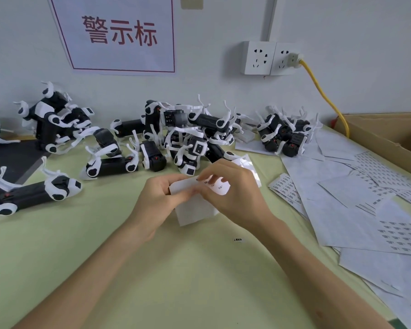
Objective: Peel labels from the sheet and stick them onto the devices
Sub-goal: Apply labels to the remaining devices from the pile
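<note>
You are working at a labelling station in a small assembly workshop. Evidence follows. The desk (199, 269), covered in pale green matting, carries many identical black-and-white devices (190, 136), heaped from 10 to 1 o'clock. Printed label sheets (356, 210) lie in overlapping layers at 3 o'clock. A wall sign (119, 34) in red Chinese characters hangs at 11 o'clock. Surface-mounted sockets (259, 57) at 1 o'clock take a plug with a yellow cable (323, 96), which runs down beside an open cardboard carton (377, 131) at 2 o'clock.
</note>
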